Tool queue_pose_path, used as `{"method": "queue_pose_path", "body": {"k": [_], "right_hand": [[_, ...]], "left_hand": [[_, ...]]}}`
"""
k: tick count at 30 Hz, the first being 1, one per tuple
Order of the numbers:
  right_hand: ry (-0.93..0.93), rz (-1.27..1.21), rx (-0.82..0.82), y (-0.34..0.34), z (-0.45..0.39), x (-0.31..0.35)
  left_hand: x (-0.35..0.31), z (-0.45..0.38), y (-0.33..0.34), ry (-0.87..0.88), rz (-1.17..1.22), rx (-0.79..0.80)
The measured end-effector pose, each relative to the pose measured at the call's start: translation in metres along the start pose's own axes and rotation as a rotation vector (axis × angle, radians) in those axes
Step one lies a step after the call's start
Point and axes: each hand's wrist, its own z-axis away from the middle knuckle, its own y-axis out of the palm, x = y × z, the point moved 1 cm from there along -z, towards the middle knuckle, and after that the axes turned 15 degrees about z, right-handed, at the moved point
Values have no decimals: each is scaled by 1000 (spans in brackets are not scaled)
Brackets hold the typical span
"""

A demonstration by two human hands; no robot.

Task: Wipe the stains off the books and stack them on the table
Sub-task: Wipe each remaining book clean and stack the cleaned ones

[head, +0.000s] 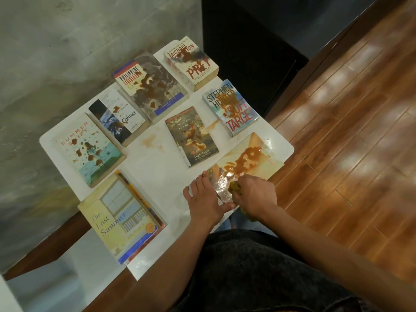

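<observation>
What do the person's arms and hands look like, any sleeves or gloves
Both forearms are bare as far as the frame shows: no sleeves, no gloves. The left hand and right hand show no rings, watch or markings.

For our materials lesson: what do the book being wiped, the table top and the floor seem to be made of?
Book being wiped: paper with a glossy cover, apparently; light glares off it. Table top: smooth white, perhaps laminate or stone; it shows faint speckles. Floor: wood or wood-look planks, polished; grain and reflections show.
</observation>
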Motion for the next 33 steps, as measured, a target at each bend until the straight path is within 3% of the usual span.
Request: {"method": "queue_pose_path", "body": {"k": [10,33], "right_hand": [[-162,97,-9,-2,-14,17],[-233,132,-22,-9,-18,27]], "left_hand": [[8,-1,1,22,-10,-38],[15,-1,-2,74,-59,-33]]}}
